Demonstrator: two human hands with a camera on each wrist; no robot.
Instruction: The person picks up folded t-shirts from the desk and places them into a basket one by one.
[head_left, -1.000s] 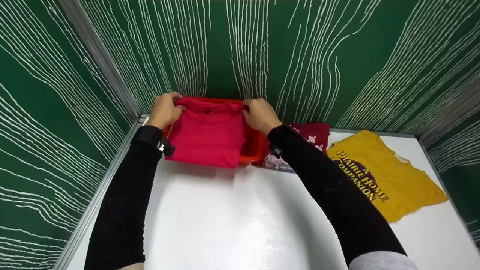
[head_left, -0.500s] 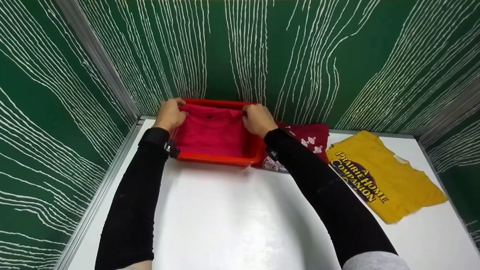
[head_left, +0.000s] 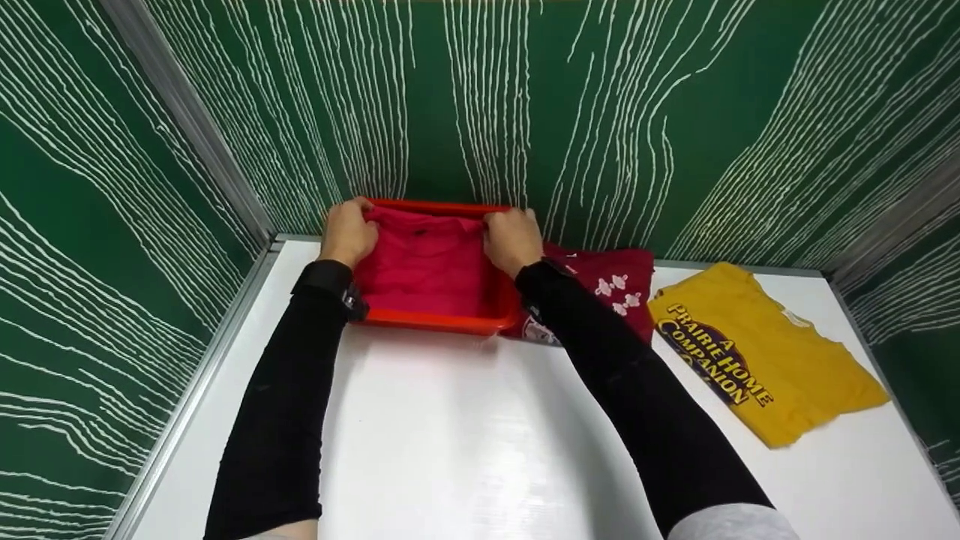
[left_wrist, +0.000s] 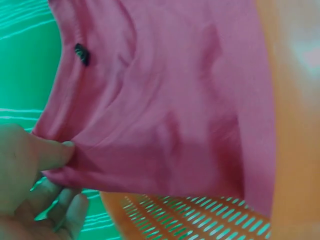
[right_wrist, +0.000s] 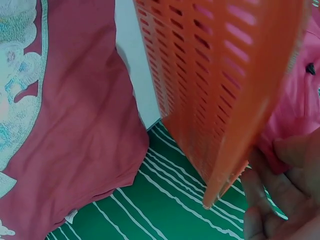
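A folded pink-red T-shirt (head_left: 427,266) lies inside a red-orange plastic basket (head_left: 427,322) with slotted walls. My left hand (head_left: 349,232) pinches the shirt's upper left corner between thumb and fingers, close by the basket's left rim. At the upper right corner of the shirt, my right hand (head_left: 514,240) pinches the cloth just inside the right rim. A small dark neck label (left_wrist: 82,54) shows at the collar in the left wrist view. The right wrist view shows the basket's slotted side wall (right_wrist: 195,65) between the pink shirt and a dark red shirt.
Right of the basket lies a folded dark red shirt (head_left: 630,277) with white prints, partly under my right forearm. Farther right is a yellow T-shirt (head_left: 810,367) with lettering. Green walls (head_left: 600,97) with white lines stand behind and beside the white table (head_left: 450,427).
The pink-red shirt has gone down into the basket; its lower edge, which hung over the front rim, is now inside. Both hands moved slightly down with it, still pinching its corners.
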